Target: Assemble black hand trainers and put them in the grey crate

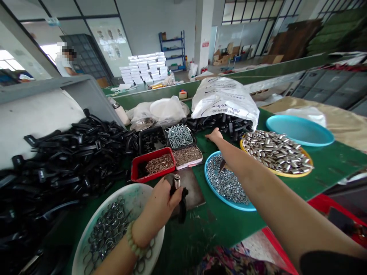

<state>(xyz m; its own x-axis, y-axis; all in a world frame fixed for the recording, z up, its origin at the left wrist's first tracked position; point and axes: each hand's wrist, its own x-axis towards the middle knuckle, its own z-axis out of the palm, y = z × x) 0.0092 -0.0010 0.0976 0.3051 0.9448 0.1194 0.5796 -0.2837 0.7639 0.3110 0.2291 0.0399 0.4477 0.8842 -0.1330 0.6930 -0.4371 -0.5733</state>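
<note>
left hand point(162, 198): fingers closed round a black part point(182, 208), thumb toward the camera side; a bright metal coil point(177, 181) stands upright at the top of the grip. whether the coil is seated in the part, cannot tell. both sit near a flat metal plate point(195, 187), just right of the white bowl point(143, 188) of rings.

right hand point(215, 134): arm stretched forward over the blue tray point(245, 208) of small metal pieces, fingertips just beside the black pieces point(229, 124) spilling from the printed white bag point(223, 97). fingers partly hidden; cannot tell whether they grip anything.

step in hand, my reading: left steadies the part and coil while right reaches out. the move calls for a sure pinch at the right fingertips and a level left grip, keeping the coil upright.
</note>
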